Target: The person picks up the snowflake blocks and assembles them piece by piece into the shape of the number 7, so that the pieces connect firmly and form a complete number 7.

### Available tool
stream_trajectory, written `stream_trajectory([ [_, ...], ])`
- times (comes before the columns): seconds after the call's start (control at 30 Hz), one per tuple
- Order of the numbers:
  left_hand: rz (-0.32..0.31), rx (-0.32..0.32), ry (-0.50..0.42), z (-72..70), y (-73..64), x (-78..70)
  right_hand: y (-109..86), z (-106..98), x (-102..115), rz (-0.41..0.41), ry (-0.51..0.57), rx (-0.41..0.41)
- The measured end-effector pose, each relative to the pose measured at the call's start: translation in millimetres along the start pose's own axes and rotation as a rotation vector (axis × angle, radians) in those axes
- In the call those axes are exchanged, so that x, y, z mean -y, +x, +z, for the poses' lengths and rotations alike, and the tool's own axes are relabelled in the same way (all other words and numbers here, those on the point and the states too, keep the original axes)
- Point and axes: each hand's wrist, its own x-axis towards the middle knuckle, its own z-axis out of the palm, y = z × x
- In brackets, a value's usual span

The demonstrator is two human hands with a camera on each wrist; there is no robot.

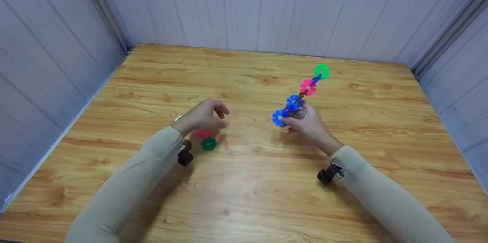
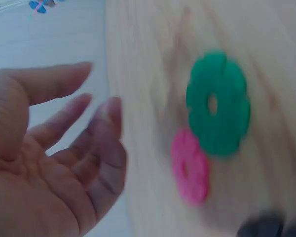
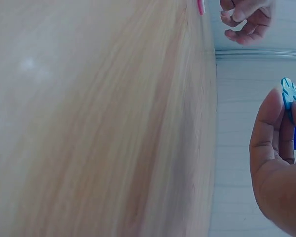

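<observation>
My right hand [image 1: 310,124] pinches the near end of a chain of notched plastic flower discs, by a blue disc [image 1: 276,118]. From there the chain slants up and away through more blue pieces to a pink disc [image 1: 304,86] and a bright green disc [image 1: 321,67] at the tip. In the right wrist view, thumb and fingers grip a blue disc [image 3: 288,94]. My left hand [image 1: 202,116] hovers with loosely bent fingers and holds nothing. Below it, a dark green disc [image 2: 229,106] and a pink disc [image 2: 197,173] lie side by side on the table.
A small white piece [image 1: 178,118] shows partly behind the left wrist. The wooden table [image 1: 244,197] is bounded by pale panel walls [image 1: 244,6] at the back and both sides. A dark wrist camera [image 1: 185,157] hangs under the left sleeve, another [image 1: 326,176] under the right.
</observation>
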Motion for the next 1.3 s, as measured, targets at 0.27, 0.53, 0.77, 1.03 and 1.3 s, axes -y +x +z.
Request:
stream_trajectory([
  [0.27, -0.03, 0.101, 0.366, -13.9, -10.1, 8.0, -1.1, 0.1, 0.3, 0.011, -0.009, -0.007],
  [0.53, -0.094, 0.093, 0.492, -16.7, -14.5, 13.7, -2.0, 0.6, 1.2, 0.009, -0.006, -0.01],
  [0.77, -0.125, 0.114, 0.431, -22.0, -16.0, 18.2, -1.3, 0.4, -0.2, 0.006, -0.014, -0.019],
  [1.03, -0.072, 0.041, 0.334, -14.9, -15.1, 24.5, -1.7, -2.1, -1.1, -0.004, -0.048, -0.031],
  [1.3, 0.083, -0.139, 0.14, 10.5, -4.8, 9.1, -2.9, -3.5, -0.8, -0.033, -0.097, -0.094],
])
